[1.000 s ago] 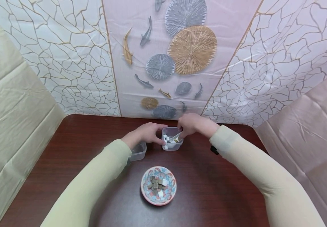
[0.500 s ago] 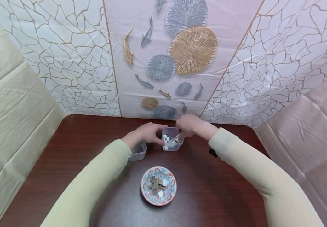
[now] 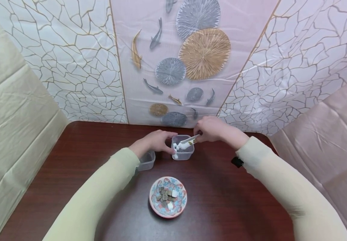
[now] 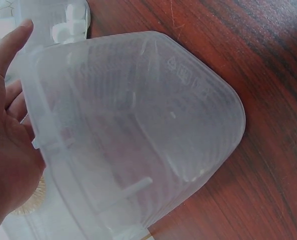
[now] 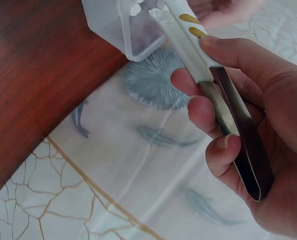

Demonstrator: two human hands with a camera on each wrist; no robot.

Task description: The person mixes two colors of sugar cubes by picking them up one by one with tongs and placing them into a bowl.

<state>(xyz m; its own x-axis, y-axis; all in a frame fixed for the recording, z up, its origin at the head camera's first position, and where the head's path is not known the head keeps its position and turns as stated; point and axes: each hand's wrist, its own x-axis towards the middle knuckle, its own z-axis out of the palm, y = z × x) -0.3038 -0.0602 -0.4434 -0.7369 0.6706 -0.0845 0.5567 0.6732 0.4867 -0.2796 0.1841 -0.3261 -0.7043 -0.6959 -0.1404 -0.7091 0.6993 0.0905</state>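
My left hand [image 3: 156, 140] grips the left side of a clear plastic container [image 3: 184, 155], thumb at the near corner and fingers at the far one. Several white cubes [image 3: 175, 147] lie along that container's left side. In my right hand [image 3: 212, 130] are tongs [image 5: 228, 110] with metal arms and white, gold-marked ends, held between thumb and fingers. Their white ends [image 3: 187, 144] slant down over the container towards the cubes; whether a cube is between them I cannot tell. A second clear container [image 4: 153, 115] stands beneath my left wrist, with no cubes visible inside.
Nearer to me is a patterned bowl [image 3: 168, 215] with several brown cubes [image 3: 165, 197] and white cubes [image 3: 175, 193]. All stands on a dark red-brown table [image 3: 221, 201]. Behind its far edge hangs a patterned cloth [image 3: 167, 43], with pale fabric walls at both sides.
My right hand has risen and moved right and away, drawing the tongs up, so more of their white ends shows. The left hand, containers and bowl have stayed put.
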